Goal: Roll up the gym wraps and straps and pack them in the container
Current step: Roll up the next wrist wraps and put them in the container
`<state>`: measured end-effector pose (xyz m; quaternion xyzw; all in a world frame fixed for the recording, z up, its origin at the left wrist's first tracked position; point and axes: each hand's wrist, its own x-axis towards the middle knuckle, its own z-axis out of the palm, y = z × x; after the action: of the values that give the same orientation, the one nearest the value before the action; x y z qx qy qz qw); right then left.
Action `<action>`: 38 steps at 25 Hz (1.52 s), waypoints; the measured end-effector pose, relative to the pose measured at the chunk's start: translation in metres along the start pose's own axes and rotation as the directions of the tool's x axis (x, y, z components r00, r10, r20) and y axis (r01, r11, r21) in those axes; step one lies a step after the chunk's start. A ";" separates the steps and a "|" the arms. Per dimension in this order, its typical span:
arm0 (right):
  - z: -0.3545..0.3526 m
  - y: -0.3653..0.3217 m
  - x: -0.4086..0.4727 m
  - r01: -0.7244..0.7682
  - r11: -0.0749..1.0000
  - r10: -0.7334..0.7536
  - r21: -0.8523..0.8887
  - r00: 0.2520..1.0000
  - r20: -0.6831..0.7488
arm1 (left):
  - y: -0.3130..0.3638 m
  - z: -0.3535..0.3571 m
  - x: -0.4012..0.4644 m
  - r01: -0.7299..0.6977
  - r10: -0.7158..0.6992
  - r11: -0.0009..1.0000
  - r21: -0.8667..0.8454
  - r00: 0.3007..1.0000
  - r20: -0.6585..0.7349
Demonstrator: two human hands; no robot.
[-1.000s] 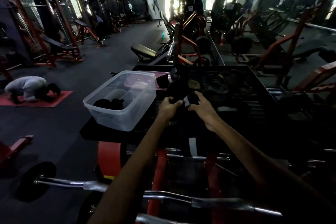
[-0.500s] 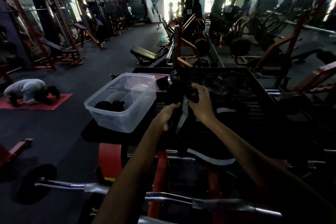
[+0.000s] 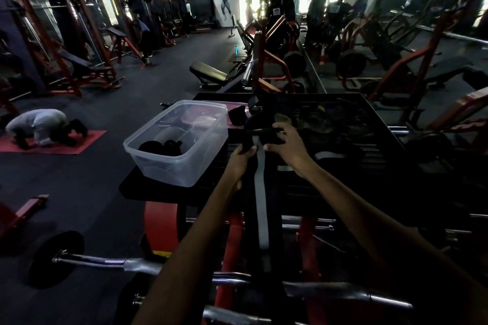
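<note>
The dark desk (image 3: 383,140) fills the centre and the 3 o'clock side of the view, strewn with dim gear too dark to name. On its 9 o'clock corner stands the clear plastic container (image 3: 176,144), lid off, with dark rolled wraps (image 3: 161,145) lying in its near end. At 6 o'clock a chrome barbell (image 3: 126,264) crosses below the desk edge. Far off at 9 o'clock a person (image 3: 39,126) crouches on a red mat (image 3: 79,144) on the floor.

At the centre, just to the 3 o'clock side of the container, both hands hold one black strap with a grey stripe (image 3: 260,192). Its long tail hangs straight down toward 6 o'clock, over the desk's near edge, between the forearms. The left hand (image 3: 241,157) has its grip clamped on the strap's upper part, thumb on top. The right hand (image 3: 289,142) curls its fingers (image 3: 277,130) round the strap's dark top end, grip clamped there too, slightly toward 12 o'clock of the left hand.
</note>
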<state>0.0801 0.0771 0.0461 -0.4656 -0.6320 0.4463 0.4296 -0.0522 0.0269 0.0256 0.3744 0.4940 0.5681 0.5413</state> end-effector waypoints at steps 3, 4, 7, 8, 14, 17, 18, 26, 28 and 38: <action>-0.002 0.002 -0.003 -0.110 0.985 0.109 0.134 0.994 0.011 | -0.010 0.001 0.004 -0.028 0.028 0.999 -0.026 0.999 -0.027; -0.003 0.004 -0.004 -0.135 0.975 0.123 0.178 0.989 0.077 | -0.014 0.003 0.005 -0.070 0.070 0.997 -0.016 0.997 -0.023; -0.005 0.017 -0.003 0.028 0.996 -0.032 0.081 0.998 0.054 | -0.026 0.007 0.004 -0.189 0.189 0.980 0.061 0.982 0.011; -0.004 0.019 -0.003 0.077 0.996 -0.078 0.046 0.996 0.032 | -0.028 0.007 0.005 -0.205 0.207 0.972 0.114 0.978 -0.010; -0.002 0.032 -0.007 0.058 0.990 -0.073 0.127 0.991 0.113 | -0.034 -0.004 0.016 -0.265 0.309 0.902 0.341 0.947 -0.082; 0.003 0.044 -0.006 0.091 0.981 -0.103 0.171 0.993 0.062 | -0.038 -0.003 0.018 -0.291 0.332 0.881 0.372 0.942 -0.050; 0.004 0.046 -0.006 0.096 0.978 -0.108 0.185 0.993 0.057 | -0.038 -0.003 0.018 -0.291 0.331 0.876 0.385 0.943 -0.042; -0.001 0.053 -0.003 0.106 0.991 -0.111 0.080 0.992 0.064 | -0.033 -0.001 0.015 -0.132 0.183 0.915 0.381 0.978 -0.099; -0.001 0.054 -0.004 0.159 0.986 -0.161 0.039 0.985 0.062 | -0.033 -0.002 0.015 -0.156 0.223 0.892 0.424 0.968 -0.113; -0.003 0.054 -0.006 0.240 0.971 -0.239 0.007 0.970 -0.047 | -0.034 0.001 0.011 -0.200 0.258 0.868 0.454 0.964 -0.068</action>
<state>0.0955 0.0812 -0.0055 -0.3933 -0.6706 0.3845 0.4977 -0.0441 0.0354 -0.0083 0.5070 0.5954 0.5234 0.3384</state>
